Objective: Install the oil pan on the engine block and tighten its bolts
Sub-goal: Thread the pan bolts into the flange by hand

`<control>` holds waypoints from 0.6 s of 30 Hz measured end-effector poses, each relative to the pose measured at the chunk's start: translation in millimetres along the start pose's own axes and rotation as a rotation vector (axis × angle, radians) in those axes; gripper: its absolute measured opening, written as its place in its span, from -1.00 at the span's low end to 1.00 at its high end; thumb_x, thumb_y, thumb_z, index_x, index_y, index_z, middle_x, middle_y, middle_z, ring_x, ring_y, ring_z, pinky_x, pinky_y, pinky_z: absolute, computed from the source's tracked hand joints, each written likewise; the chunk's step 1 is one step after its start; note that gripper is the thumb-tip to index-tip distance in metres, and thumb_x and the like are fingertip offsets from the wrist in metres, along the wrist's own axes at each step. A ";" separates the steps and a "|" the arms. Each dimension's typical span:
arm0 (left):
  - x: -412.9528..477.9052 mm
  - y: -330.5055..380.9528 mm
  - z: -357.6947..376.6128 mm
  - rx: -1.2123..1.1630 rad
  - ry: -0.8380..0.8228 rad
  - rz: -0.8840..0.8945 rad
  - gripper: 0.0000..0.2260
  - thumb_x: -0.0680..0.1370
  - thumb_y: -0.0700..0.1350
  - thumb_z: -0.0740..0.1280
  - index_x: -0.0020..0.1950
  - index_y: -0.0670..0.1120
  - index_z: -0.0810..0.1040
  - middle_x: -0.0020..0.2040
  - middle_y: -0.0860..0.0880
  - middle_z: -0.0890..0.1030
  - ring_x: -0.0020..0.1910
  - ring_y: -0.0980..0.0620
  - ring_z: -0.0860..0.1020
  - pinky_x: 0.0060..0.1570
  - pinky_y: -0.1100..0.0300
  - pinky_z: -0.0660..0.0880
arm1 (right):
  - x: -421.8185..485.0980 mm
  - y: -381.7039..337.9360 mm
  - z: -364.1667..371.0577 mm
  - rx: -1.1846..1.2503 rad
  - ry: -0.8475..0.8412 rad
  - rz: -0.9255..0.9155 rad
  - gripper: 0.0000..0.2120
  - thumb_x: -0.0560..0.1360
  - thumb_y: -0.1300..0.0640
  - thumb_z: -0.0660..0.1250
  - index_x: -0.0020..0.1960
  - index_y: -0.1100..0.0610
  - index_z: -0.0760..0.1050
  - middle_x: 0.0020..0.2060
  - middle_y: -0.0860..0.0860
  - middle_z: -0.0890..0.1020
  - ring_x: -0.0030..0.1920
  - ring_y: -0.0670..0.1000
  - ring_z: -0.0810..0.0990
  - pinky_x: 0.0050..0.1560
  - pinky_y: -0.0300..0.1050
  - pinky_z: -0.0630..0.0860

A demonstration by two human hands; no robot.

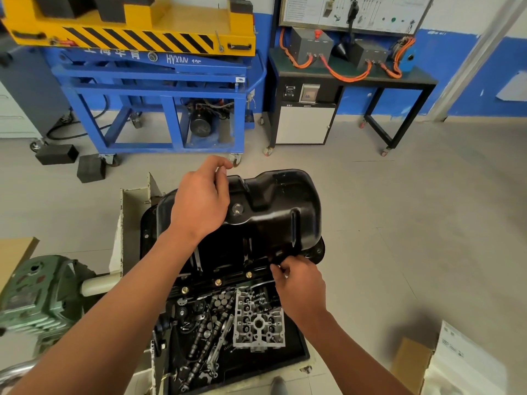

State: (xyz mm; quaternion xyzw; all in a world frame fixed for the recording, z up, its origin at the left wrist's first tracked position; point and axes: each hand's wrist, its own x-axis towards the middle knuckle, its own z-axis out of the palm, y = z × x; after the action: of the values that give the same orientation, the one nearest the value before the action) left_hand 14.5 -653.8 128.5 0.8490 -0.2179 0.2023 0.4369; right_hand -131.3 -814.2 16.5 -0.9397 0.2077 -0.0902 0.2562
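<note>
Beneath the left hand [201, 201], the oil pan [285, 212] lies sump-up (lengthwise left-right).

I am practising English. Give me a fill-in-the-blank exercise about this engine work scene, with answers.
The oil pan is ___ in colour.
The left hand rests on ___ of it.
___ brass-coloured bolts show along its near flange, left of the right hand.
Answers: black; top; three.

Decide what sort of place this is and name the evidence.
Probably an automotive training workshop: a blue-and-yellow lift table on castors, a bench wired with orange cables under a diagram board, and a black oil pan beside loose engine parts.
</note>
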 end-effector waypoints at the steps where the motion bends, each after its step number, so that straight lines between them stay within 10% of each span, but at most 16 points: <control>1: 0.6 -0.5 0.2 -0.004 0.001 -0.004 -0.84 0.67 -0.16 0.19 0.13 -0.05 0.56 -0.55 0.14 0.35 -0.51 0.15 0.42 -0.46 0.25 0.22 | 0.5 0.5 -0.5 0.002 -0.003 0.003 -0.77 0.57 -0.12 0.32 -0.15 -0.01 0.56 -0.23 -0.11 0.56 -0.25 -0.05 0.54 -0.29 -0.17 0.41; 18: -0.9 -1.4 2.0 0.004 -0.002 0.011 -0.84 0.66 -0.18 0.19 0.13 -0.07 0.56 -0.53 0.18 0.44 -0.50 0.17 0.43 -0.46 0.24 0.21 | 0.5 -5.5 -7.7 -0.109 -0.034 0.012 -0.74 0.56 -0.11 0.30 -0.24 -0.02 0.47 -0.36 -0.12 0.52 -0.36 -0.07 0.49 -0.42 -0.23 0.28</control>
State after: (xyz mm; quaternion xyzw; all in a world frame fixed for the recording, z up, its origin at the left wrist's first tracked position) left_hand 14.9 -654.6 126.1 0.8488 -0.2224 0.2044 0.4338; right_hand -131.1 -813.5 25.9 -0.9524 0.2137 -0.0613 0.2084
